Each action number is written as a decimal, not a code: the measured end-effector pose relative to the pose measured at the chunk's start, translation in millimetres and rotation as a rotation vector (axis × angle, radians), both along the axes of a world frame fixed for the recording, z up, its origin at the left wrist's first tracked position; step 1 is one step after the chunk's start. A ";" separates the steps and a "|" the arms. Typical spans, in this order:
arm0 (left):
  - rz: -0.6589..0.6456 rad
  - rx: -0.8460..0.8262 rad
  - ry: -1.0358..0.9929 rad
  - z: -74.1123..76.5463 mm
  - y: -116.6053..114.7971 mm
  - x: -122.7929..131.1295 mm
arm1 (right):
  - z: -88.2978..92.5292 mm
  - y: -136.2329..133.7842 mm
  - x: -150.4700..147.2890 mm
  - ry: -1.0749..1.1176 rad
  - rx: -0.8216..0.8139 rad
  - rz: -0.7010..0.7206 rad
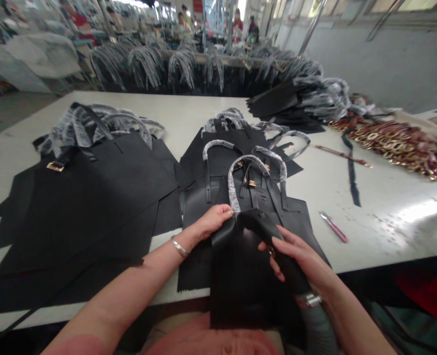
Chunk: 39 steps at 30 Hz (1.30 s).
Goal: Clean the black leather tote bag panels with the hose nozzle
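Note:
A black leather bag panel (240,276) with a paper-wrapped handle (236,182) hangs over the near edge of the white table (388,217) and down onto my lap. My left hand (213,221) pinches its upper left edge by the handle's base, fingers closed. On the right, my right hand (296,254) grips a folded black flap of the same panel next to a small gold fitting (271,251). Both wrists wear bracelets.
A stack of black panels (92,197) lies to the left, and more handled panels (233,148) sit behind. Pink snips (335,228) lie at right, with a black strap (351,172) and gold-ringed brown straps (399,143) beyond. Wrapped handles hang on a far rail where people work.

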<state>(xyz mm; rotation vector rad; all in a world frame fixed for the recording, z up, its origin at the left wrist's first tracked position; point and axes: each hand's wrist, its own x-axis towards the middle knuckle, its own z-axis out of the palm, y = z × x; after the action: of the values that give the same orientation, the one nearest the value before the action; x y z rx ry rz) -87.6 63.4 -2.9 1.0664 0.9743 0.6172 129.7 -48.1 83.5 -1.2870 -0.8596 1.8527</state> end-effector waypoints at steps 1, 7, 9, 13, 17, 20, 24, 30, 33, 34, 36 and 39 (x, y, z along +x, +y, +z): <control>-0.002 -0.006 -0.004 0.0 -0.3 -0.3 | 1.8 1.1 1.6 -0.018 0.017 -0.023; 0.017 -0.014 -0.013 2.2 -0.1 2.1 | 2.6 -8.4 1.3 0.005 -0.103 0.110; 0.024 -0.020 -0.012 4.4 0.7 1.4 | 0.7 -6.0 -4.4 -0.029 -0.079 0.070; 0.056 -0.051 0.003 11.3 -6.1 -14.5 | 6.8 4.5 -5.0 -0.103 0.017 0.012; 0.217 -0.083 -0.023 11.1 -31.0 -36.7 | 13.9 0.7 -0.9 -0.112 -0.016 0.117; 0.347 -0.048 -0.115 6.7 -49.7 -41.2 | 14.9 -3.6 -11.0 -0.109 -0.048 0.202; 0.359 -0.025 -0.170 2.4 -59.0 -36.8 | 17.0 5.5 -37.3 -0.122 -0.067 0.275; 0.347 0.000 -0.194 -3.0 -57.1 -37.8 | 20.3 29.4 -61.7 -0.164 0.000 0.242; 0.362 -0.015 -0.201 -1.2 -58.5 -38.5 | 22.6 28.6 -59.8 -0.198 0.026 0.231; 0.374 -0.015 -0.197 -0.3 -59.3 -38.4 | 23.3 27.1 -59.1 -0.195 0.009 0.260; 0.399 0.005 -0.187 1.0 -61.0 -37.8 | 23.8 25.4 -60.5 -0.176 -0.041 0.321; 0.398 0.025 -0.201 1.5 -63.0 -37.5 | 24.2 31.3 -69.0 -0.180 -0.035 0.287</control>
<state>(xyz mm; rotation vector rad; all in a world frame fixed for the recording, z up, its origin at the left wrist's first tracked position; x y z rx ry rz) -125.1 0.4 -1.5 0.8166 1.0103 1.0440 60.7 -16.8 107.6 -1.4289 -1.1632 1.9993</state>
